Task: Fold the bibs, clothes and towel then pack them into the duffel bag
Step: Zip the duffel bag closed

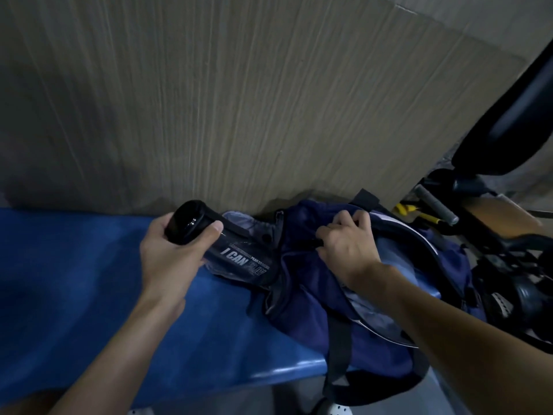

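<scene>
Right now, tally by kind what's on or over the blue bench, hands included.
Black bottle: 1, gripped by the left hand
Duffel bag: 1, navy, lying on the bench, its edge gripped by the right hand
Hands: 2, left hand and right hand
Total: 4
What is inside the bag is too unclear to count.

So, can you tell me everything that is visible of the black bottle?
The bottle is black and glossy, probably plastic, with a wide black cap and white print reading I CAN PLAY, seen upside down. It lies almost on its side above the blue bench, cap toward the left. The left hand grips its cap end, fingers curled round it. Its other end meets the end of the blue bag; whether it is inside a pocket I cannot tell.
</scene>
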{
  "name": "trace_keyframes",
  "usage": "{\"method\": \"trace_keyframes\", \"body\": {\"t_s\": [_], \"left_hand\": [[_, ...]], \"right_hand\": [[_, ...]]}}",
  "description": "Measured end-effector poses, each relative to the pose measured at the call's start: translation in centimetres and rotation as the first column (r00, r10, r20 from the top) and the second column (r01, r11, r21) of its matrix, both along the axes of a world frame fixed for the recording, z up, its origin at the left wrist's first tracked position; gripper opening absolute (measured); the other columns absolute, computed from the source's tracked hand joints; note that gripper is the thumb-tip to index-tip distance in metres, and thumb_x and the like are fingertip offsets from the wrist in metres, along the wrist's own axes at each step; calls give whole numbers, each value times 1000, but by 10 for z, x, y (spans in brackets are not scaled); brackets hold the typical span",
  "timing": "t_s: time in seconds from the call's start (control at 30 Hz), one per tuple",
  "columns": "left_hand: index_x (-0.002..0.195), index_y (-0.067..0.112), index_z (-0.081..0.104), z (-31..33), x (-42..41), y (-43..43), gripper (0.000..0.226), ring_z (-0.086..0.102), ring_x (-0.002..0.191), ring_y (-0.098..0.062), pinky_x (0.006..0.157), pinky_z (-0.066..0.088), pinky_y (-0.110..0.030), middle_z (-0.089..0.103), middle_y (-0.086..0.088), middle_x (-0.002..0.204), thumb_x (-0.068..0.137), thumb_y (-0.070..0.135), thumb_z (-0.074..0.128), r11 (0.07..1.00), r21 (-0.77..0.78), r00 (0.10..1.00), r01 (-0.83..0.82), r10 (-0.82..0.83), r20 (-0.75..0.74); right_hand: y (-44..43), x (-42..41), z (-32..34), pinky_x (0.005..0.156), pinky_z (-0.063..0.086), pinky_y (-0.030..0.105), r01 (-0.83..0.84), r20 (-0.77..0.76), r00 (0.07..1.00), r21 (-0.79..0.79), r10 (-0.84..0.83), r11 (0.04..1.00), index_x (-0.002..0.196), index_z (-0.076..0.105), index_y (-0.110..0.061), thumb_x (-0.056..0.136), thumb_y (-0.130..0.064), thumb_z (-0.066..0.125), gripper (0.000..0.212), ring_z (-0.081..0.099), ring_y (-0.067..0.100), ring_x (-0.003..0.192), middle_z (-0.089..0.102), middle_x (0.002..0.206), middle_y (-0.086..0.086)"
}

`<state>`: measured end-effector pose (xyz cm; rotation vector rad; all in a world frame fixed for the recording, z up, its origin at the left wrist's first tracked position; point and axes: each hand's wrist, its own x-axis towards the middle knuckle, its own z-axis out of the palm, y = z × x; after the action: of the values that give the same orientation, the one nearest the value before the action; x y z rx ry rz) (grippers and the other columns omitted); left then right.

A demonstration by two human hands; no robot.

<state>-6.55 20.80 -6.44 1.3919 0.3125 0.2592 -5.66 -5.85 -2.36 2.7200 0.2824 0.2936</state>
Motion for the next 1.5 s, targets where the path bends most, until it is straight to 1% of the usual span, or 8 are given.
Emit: {"method": "trace_keyframes", "body": {"t_s": [0.2, 0.47, 0.63, 0.73, 1.0, 1.17, 1.3, 1.5], "left_hand": [[109, 19, 65, 0, 0, -8, 43, 72, 85, -18, 74, 62, -43, 72, 2, 96, 73, 24, 87, 999, -10, 999, 41, -41, -13], [109, 22, 66, -1, 0, -6, 43, 73, 90, -16, 73, 62, -41, 73, 4, 98, 71, 23, 88, 997, -52, 999, 49, -49, -16], [113, 19, 64, 1, -2, -7, 44, 71, 91, -10, 69, 61, -34, 72, 2, 103, 74, 22, 86, 991, -122, 998, 50, -53, -18], [119, 19, 60, 3, -4, -12, 50, 70, 92, -7, 70, 61, -35, 67, 6, 105, 76, 23, 85, 981, -190, 998, 47, -52, -21], [128, 23, 56, 0, -4, -24, 58, 70, 97, -15, 64, 61, -31, 68, 5, 109, 77, 22, 84, 966, -237, 994, 101, -106, -7], [123, 28, 58, -11, -3, -31, 53, 70, 94, -12, 73, 62, -39, 69, 8, 105, 77, 22, 84, 976, -154, 987, 156, -158, -5], [111, 23, 58, -24, 1, -41, 33, 69, 95, -15, 73, 62, -42, 69, 0, 107, 84, 26, 78, 965, -184, 975, 186, -204, -88], [114, 16, 60, -28, 6, -42, 24, 70, 98, -22, 78, 62, -43, 71, -6, 109, 97, 32, 61, 920, -203, 919, 334, -366, -146]], "right_hand": [[2, 2, -6, 98, 17, 42, 75, -75, 995, 50, -71, 996, 131, 55, -30, 90, -57, 53, 49, 34, 23, 123, 55, 127, -5], [3, 8, -9, 97, 18, 37, 106, -28, 994, 248, -102, 963, 117, 60, -27, 89, -49, 59, 36, 43, 20, 114, 67, 110, -4], [1, 7, 4, 100, 29, 34, 35, -4, 999, 417, -36, 908, 120, 60, -18, 88, -30, 64, 34, 49, 21, 114, 64, 114, 0], [-3, 5, 19, 88, 41, 25, -19, 0, 1000, 580, 24, 814, 122, 61, -9, 88, -12, 64, 35, 55, 17, 101, 61, 116, 6], [-10, 1, 47, 68, 32, 1, -71, 14, 997, 569, 76, 819, 113, 65, -7, 85, 0, 65, 29, 47, 10, 83, 53, 99, 1], [-6, 3, 59, 70, 32, 7, -1, -30, 999, 585, 23, 811, 123, 61, -9, 85, -1, 64, 39, 50, 11, 87, 57, 97, -1], [-1, 6, 68, 75, 38, 24, 110, -134, 990, 585, -37, 803, 128, 54, -13, 86, -9, 68, 45, 52, 15, 84, 54, 82, -7], [7, 5, 74, 73, 40, 26, 74, -127, 992, 672, 16, 736, 125, 43, -16, 88, -7, 66, 44, 53, 17, 88, 50, 94, -3]]}}
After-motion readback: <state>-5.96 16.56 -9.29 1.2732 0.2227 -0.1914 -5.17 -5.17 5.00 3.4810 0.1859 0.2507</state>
